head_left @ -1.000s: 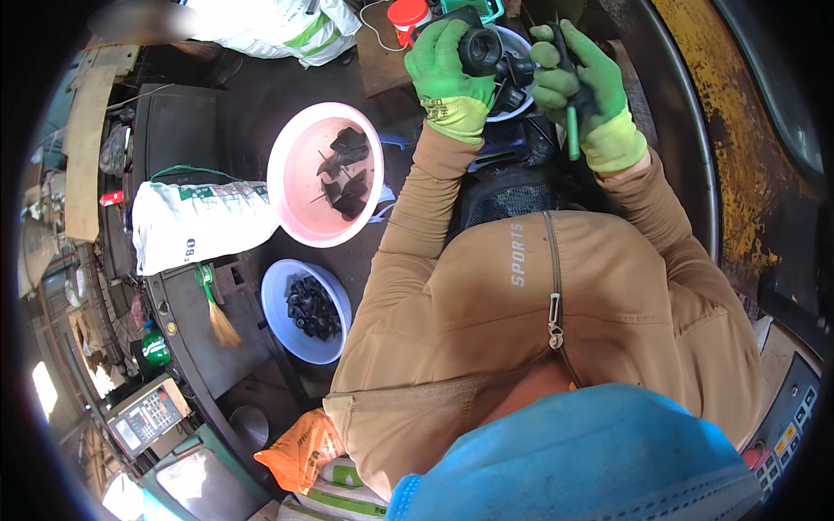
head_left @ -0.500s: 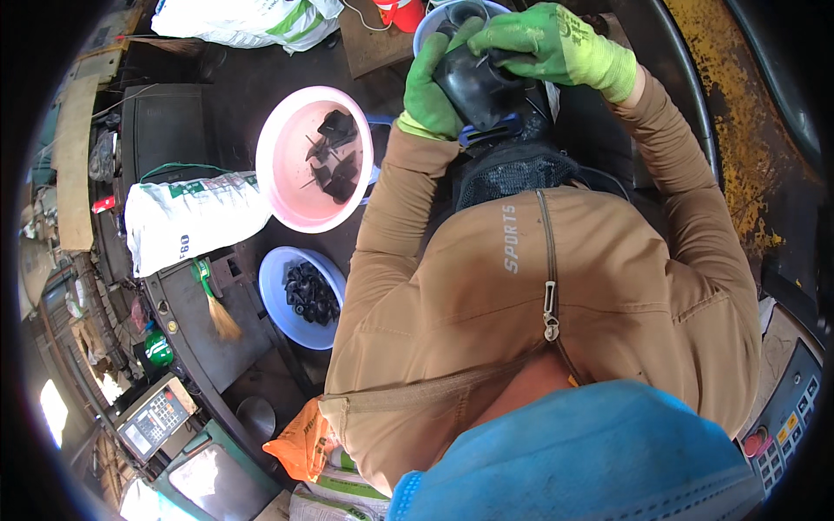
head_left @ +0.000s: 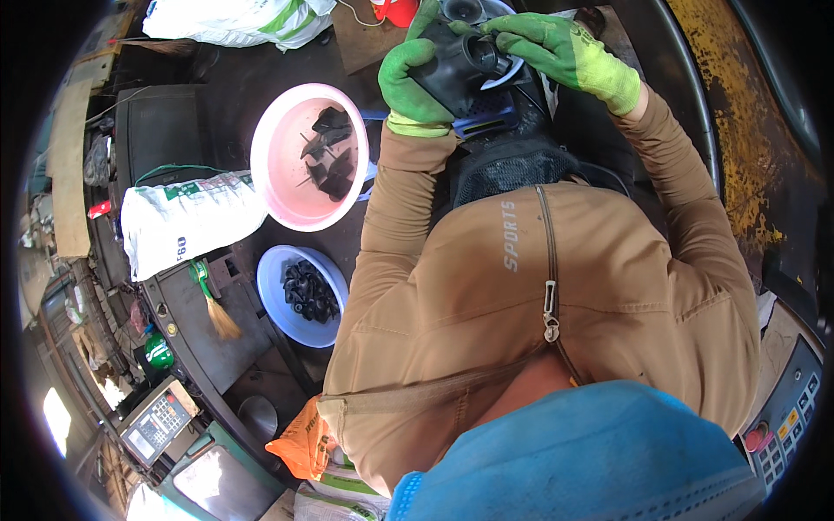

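A black hollow moulded part with a round, rimmed opening is held up in front of me at the top of the view. My left hand, in a green-coated glove, wraps its left side. The gloved right hand has its fingers bent at the part's upper right, by the round opening; its thumb is hidden. Just beyond the hands, another black piece with a round opening lies at a pale blue basin. Below the held part shows a blue plastic edge.
On my left stands a pink basin with several black scraps; nearer is a blue basin full of small black pieces. White sacks, a small broom and a keypad panel are farther left. A rusty yellow machine side borders the right.
The black part has been turned, so its round opening now faces up and right. My left hand has shifted slightly left; the right fingers have moved to the opening's edge.
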Motion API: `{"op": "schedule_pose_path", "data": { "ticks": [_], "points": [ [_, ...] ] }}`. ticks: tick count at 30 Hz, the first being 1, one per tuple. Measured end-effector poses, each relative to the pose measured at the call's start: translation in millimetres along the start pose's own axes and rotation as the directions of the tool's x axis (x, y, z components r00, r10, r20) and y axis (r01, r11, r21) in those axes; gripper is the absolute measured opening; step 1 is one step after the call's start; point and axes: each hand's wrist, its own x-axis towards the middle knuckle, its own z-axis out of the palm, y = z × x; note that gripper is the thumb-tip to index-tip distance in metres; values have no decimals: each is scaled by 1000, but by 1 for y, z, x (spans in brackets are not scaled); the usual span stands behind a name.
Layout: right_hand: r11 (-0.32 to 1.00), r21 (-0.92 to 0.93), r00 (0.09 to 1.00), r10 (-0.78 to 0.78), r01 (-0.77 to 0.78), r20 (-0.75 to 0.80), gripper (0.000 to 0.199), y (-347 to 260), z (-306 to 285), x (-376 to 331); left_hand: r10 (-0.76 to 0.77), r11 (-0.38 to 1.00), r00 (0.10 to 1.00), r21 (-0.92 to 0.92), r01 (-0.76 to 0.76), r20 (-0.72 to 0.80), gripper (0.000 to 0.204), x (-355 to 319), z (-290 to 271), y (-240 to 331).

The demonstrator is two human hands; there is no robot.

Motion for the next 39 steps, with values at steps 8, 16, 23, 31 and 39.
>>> {"op": "schedule_pose_path", "data": {
  "ticks": [8, 16, 23, 31, 39],
  "points": [
    [969, 232, 995, 92, -80, -41, 35, -6, 16, -2, 178, 964, 982, 191, -186, 57, 77, -6, 16, 6],
    [938, -90, 914, -345, 334, -214, 37, 4, 39, -6, 377, 806, 887, 377, -456, 266, 86, 0, 23, 5],
    [818, 568, 981, 169, -88, -92, 36, -41, 35, -7, 504, 434, 736, 604, -668, 452, 94, 7, 8, 5],
    [158, 877, 792, 524, -453, 314, 35, -98, 11, -4, 331, -292, 459, 552, -781, 825, 79, 15, -5, 32],
    [-646, 763, 998, 51, 3, 40, 16, -81, -18, 7, 424, -224, 521, 643, -732, 741, 88, 16, -10, 32]
  ]
}}
